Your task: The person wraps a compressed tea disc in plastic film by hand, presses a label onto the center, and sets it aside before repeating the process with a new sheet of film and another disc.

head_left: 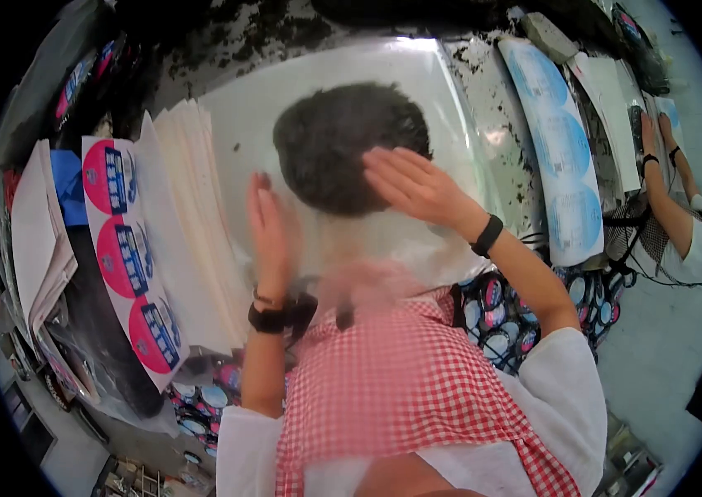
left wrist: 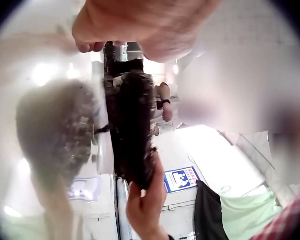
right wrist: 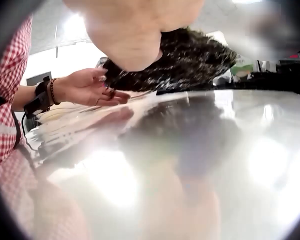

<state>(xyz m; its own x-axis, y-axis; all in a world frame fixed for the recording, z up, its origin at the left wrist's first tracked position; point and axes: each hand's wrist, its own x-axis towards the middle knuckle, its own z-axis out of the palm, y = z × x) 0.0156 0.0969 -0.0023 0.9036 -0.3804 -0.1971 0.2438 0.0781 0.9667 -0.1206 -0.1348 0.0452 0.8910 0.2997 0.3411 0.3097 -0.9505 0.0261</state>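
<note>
A dark, rounded mass that looks like dried seaweed (head_left: 351,145) lies on a glossy clear plastic sheet (head_left: 243,108); in the right wrist view the seaweed (right wrist: 190,62) shows a rough, flaky edge. My right hand (head_left: 421,190) has its fingers straight, laid against the lower right edge of the mass. To the left of the mass, my left hand (head_left: 271,236) is held with straight fingers, apart from it in the head view. The left wrist view shows the right hand (left wrist: 146,205) with fingertips and thumb at the seaweed's edge.
Left of the sheet are a stack of pale paper sheets (head_left: 194,207) and a strip of pink round labels (head_left: 127,248). On the right lies a strip of blue round labels (head_left: 558,157). Dark crumbs scatter behind. Several round packages (head_left: 500,315) sit below the table edge. Another person's arms (head_left: 665,190) show far right.
</note>
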